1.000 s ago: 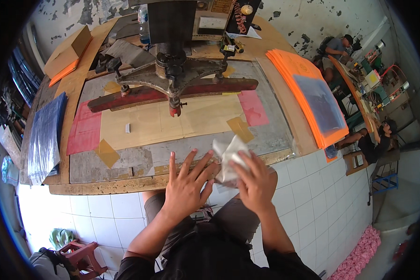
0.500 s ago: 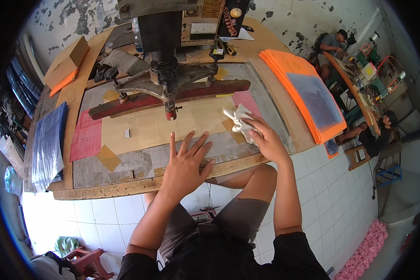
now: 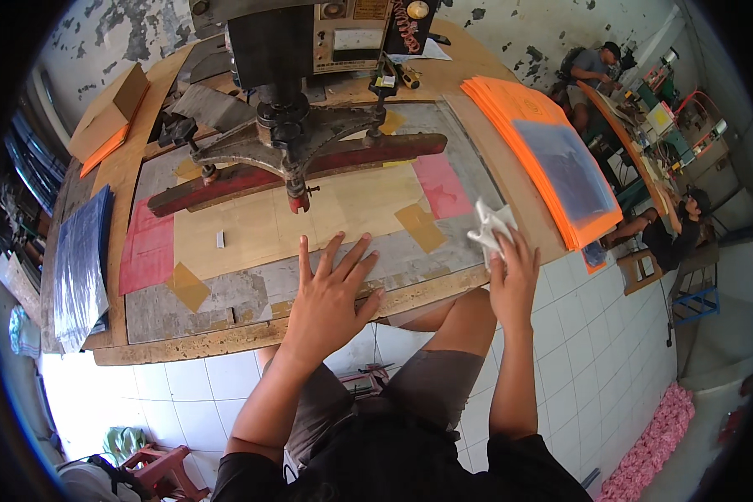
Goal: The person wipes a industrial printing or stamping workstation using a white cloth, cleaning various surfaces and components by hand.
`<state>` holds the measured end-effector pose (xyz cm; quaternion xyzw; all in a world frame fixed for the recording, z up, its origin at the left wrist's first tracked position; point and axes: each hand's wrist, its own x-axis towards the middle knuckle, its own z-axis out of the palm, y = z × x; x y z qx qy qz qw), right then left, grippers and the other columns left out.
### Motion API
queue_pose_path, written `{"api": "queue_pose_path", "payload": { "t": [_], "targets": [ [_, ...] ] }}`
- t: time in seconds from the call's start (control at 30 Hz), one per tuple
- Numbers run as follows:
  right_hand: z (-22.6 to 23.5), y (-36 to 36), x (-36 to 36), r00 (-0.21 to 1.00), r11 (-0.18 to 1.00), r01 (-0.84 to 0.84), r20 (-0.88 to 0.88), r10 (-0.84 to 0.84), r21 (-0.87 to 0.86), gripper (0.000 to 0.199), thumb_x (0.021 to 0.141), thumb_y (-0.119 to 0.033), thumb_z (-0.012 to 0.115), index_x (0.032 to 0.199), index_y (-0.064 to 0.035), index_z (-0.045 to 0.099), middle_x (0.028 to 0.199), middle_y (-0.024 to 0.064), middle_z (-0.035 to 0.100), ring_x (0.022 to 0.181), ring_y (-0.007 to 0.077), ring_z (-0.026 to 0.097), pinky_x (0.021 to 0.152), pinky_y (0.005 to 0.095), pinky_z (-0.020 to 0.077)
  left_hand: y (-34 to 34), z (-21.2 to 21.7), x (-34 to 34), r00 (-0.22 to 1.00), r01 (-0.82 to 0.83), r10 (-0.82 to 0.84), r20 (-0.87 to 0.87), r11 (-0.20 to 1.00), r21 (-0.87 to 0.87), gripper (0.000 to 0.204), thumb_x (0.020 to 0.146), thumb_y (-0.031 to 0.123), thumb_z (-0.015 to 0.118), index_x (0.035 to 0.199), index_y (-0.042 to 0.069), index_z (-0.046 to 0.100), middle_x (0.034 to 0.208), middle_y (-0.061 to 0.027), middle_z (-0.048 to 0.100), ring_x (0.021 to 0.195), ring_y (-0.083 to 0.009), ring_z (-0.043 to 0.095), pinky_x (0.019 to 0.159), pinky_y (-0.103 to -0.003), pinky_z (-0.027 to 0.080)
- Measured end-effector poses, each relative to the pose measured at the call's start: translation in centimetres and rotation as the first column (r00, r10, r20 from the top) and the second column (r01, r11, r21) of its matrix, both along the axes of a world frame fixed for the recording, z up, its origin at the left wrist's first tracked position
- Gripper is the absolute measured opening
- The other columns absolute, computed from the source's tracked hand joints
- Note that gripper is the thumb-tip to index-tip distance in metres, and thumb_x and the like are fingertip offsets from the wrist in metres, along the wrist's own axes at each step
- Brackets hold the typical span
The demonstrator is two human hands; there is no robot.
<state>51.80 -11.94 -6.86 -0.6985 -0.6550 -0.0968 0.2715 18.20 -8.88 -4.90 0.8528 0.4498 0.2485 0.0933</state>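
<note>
My left hand (image 3: 330, 289) rests flat with fingers spread, its fingertips on the near edge of a cream sheet (image 3: 251, 230) fixed to a grey metal plate (image 3: 251, 294). In my right hand (image 3: 514, 280) is a crumpled white cloth (image 3: 492, 224), held at the plate's right edge near the table's front. A pink patch (image 3: 442, 186) and brown tape (image 3: 421, 228) lie on the plate left of the cloth. Above the sheet hangs a press machine's arm (image 3: 286, 151) with a long red bar (image 3: 226, 188) under it. A small whitish piece (image 3: 220, 240) sits on the sheet's left part.
Orange sheets (image 3: 510, 113) with a clear plastic piece (image 3: 565, 171) on top are stacked at the right. Blue plastic sheets (image 3: 84, 263) and a cardboard box (image 3: 109, 109) stand at the left. Two people (image 3: 592, 79) sit at a farther bench, right. White tiles cover the floor.
My right hand has moved right with the cloth, from over the brown tape to the plate's right edge, uncovering the tape. My left hand has hardly moved.
</note>
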Motion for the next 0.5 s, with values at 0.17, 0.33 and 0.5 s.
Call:
{"api": "queue_pose_path", "payload": {
  "t": [0.17, 0.33, 0.5],
  "targets": [
    [0.6, -1.9, -6.9, 0.968, 0.976, -0.209, -0.155, 0.199, -0.053, 0.052, 0.097, -0.008, 0.075, 0.149, -0.0146, 0.073, 0.165, 0.0135, 0.061, 0.158, 0.04, 0.052, 0.131, 0.0668, 0.0377, -0.1, -0.2, -0.3, 1.0, -0.022, 0.022, -0.009, 1.0, 0.0, 0.054, 0.105, 0.038, 0.074, 0.151, 0.011, 0.071, 0.173, -0.004, 0.057, 0.165, -0.0369, 0.04, 0.139, -0.074, 0.005],
    [-0.5, -4.6, -10.0, 0.86, 0.86, -0.51, -0.021, 0.51, -0.016, 0.052, 0.096, -0.014, 0.077, 0.148, -0.0185, 0.074, 0.164, 0.0102, 0.061, 0.153, 0.0374, 0.057, 0.126, 0.0608, 0.0447, -0.3, 0.4, -0.4, 0.999, -0.008, 0.007, -0.052, 1.0, -0.022, 0.053, 0.105, 0.036, 0.074, 0.152, 0.011, 0.07, 0.172, -0.0041, 0.057, 0.166, -0.0375, 0.039, 0.139, -0.075, 0.004],
    [-1.1, -0.4, -0.2, 0.99, 0.988, -0.143, 0.012, 0.142, 0.056, 0.046, 0.1, -0.014, 0.073, 0.146, -0.0165, 0.074, 0.163, 0.0132, 0.062, 0.154, 0.0396, 0.056, 0.129, 0.0649, 0.039, -0.4, 0.0, -0.3, 1.0, 0.0, 0.0, -0.004, 1.0, 0.003, 0.053, 0.105, 0.036, 0.074, 0.152, 0.012, 0.071, 0.171, -0.0045, 0.058, 0.166, -0.0372, 0.04, 0.139, -0.075, 0.004]
  ]
}}
